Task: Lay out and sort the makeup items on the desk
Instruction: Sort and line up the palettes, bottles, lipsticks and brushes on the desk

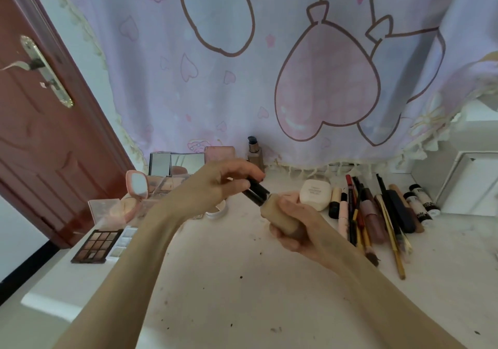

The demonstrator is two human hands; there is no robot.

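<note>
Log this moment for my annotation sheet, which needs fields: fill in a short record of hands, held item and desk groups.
held item: beige foundation bottle with black cap, above the desk
left hand: fingers on the cap
right hand: grips the bottle body
left group: eyeshadow palette, pink compact, mirrors
right group: row of pencils and tubes, white compact
back: pump bottle by the curtain

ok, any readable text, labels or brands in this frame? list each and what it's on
None can be read for certain.
White compact: faint print on the lid, too small to read.
Black-and-white tubes at far right: bold lettering, blurred, no word legible.
Beige bottle gripped by the right hand, its black cap pinched by the left hand: no label visible.
Eyeshadow palette: no text visible.
</note>
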